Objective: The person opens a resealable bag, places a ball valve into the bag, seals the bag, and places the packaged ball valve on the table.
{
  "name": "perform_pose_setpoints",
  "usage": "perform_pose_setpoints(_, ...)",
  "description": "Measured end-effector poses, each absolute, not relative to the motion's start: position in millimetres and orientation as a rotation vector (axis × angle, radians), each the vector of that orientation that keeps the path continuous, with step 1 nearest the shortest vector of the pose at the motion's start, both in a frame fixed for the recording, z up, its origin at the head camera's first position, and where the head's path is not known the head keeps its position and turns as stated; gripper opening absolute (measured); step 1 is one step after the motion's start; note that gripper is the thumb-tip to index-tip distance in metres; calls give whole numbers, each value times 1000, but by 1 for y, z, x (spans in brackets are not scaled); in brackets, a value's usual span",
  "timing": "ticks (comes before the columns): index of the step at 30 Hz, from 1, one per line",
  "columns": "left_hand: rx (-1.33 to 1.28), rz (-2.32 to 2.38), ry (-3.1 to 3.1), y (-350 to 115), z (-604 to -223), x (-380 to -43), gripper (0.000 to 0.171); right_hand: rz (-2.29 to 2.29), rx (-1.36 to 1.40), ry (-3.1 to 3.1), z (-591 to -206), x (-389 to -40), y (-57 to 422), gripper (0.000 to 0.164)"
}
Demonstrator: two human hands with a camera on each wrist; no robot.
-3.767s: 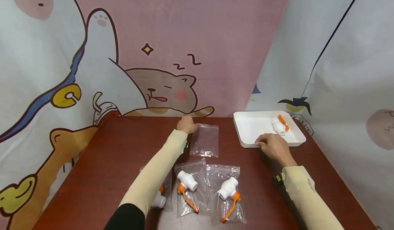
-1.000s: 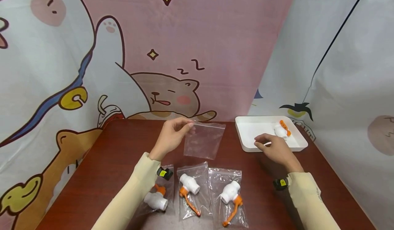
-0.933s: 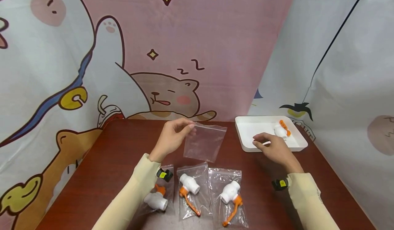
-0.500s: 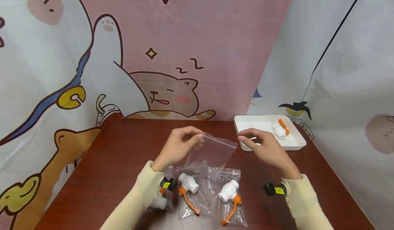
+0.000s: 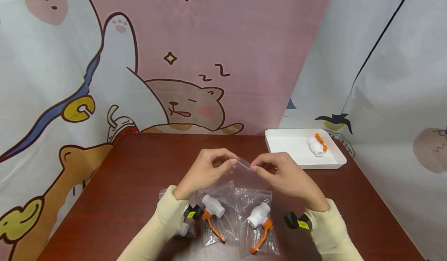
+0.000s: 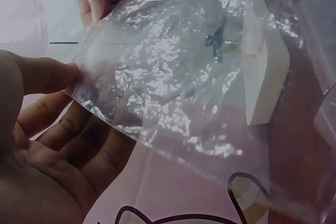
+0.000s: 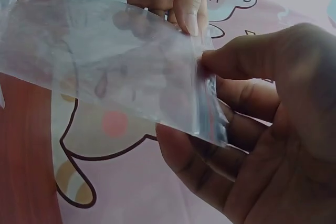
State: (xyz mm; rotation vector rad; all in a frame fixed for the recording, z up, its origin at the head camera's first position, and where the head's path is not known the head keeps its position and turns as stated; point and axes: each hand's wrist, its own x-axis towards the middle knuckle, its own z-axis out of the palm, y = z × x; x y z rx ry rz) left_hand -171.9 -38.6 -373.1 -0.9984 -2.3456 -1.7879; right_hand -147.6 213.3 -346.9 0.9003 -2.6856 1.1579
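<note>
A clear zip bag (image 5: 243, 163) hangs between both hands above the middle of the table. My left hand (image 5: 208, 169) pinches one end of its top edge between thumb and fingers. The other end is pinched by my right hand (image 5: 288, 173), close beside the left. In the right wrist view the bag (image 7: 131, 77) looks flat, its zip strip running by the thumb. Through the bag (image 6: 173, 61) in the left wrist view, the white tray shows. Below the hands lie bagged white ball valves with orange handles, one in the middle (image 5: 213, 206) and one to its right (image 5: 259, 214).
A third bagged valve (image 5: 183, 229) is partly hidden under the left wrist. The white tray (image 5: 286, 144) at the back right holds one loose white valve (image 5: 316, 147) with an orange handle. A cartoon-printed cloth (image 5: 244, 59) hangs behind the brown table (image 5: 115, 191).
My left hand has lifted the zip bag off the table and brought it nearer. My right hand has left the tray's edge, moved left and taken the bag's other top corner.
</note>
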Motion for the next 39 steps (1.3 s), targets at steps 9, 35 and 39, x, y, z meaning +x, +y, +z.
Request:
perform_pose_setpoints(9, -879, -1550, -2192, -42, -367, -166, 22, 1217, 781, -2656, -347, -150, 204, 10)
perform_pose_setpoints(35, -500, -2288, -2244, -26, -372, -141, 21, 1690, 451, -2618, -358, -144, 172, 21)
perform_pose_setpoints(39, -480, -2316, -2236, -26, -375, -143, 19, 1704, 451, -2619, -360, -148, 171, 22)
